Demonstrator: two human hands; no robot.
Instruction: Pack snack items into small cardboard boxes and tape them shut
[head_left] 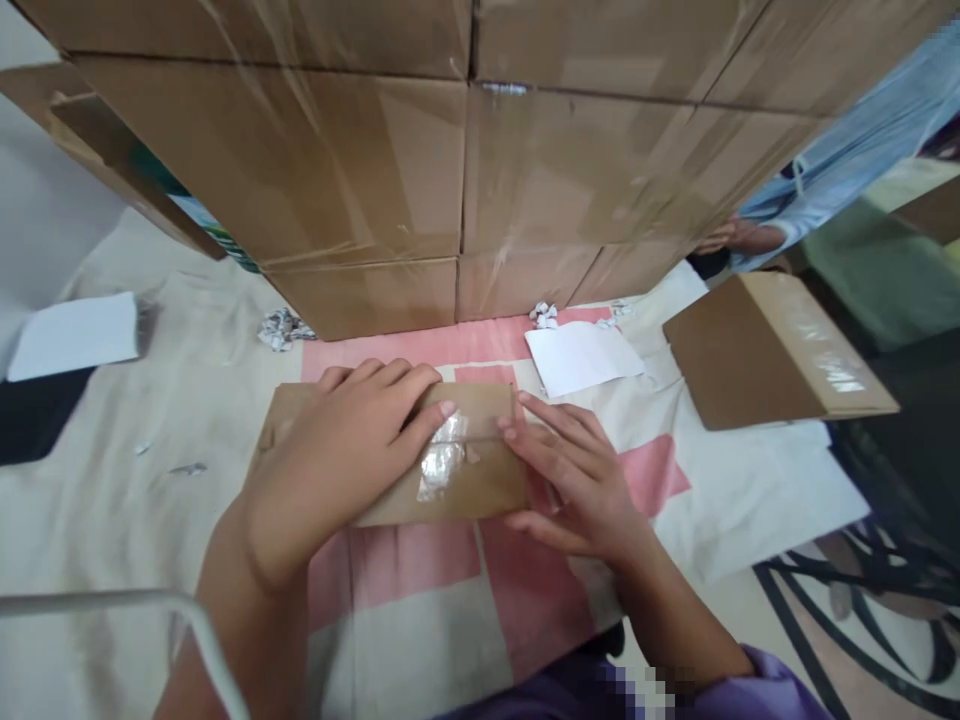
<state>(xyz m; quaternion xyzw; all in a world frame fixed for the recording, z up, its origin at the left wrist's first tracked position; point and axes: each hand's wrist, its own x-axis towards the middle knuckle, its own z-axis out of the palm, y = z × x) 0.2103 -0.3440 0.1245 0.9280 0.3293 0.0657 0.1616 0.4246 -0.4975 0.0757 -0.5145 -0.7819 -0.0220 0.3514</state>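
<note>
A small brown cardboard box (480,478) with shiny clear tape on its top lies in front of me on a pink and white cloth. Across its left part rests my left hand (352,430), its fingers bent over the far edge and its thumb on top beside the tape. My right hand (577,470) is at the box's right end. Its fingers are apart and stretched out, the tips at the end edge and the thumb by the near corner. The undersides of both hands are hidden.
A wall of stacked, taped cartons (360,170) stands just beyond. White paper (585,357) and crumpled paper (283,329) lie at its foot. Right of me is another cardboard box (750,350); behind it shows another person's sleeve (847,160). A white sheet (79,335) lies left.
</note>
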